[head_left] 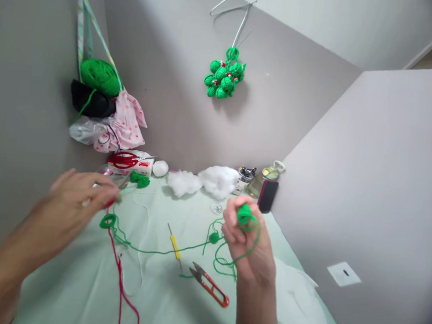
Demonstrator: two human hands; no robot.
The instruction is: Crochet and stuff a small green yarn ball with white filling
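Observation:
My right hand point(249, 239) is raised above the table with its fingers curled round a small green crochet piece point(245, 214). A loop of green yarn point(258, 237) hangs from that piece toward the table. On the left, my left hand point(82, 196) reaches over the table, slightly blurred, with thumb and fingers pinched together. Something small and reddish shows at its fingertips, too blurred to name. Just below lie a green yarn ring point(108, 221) and red yarn point(121, 274). A small green ball point(214, 237) rests left of my right wrist.
Orange thread snips point(210, 285) and a yellow-handled crochet hook point(174, 246) lie mid-table. White stuffing point(218, 181), a white yarn ball point(160, 168), red scissors point(124, 160) and a phone point(267, 196) line the back. Green crocheted pieces point(224, 78) hang on the wall.

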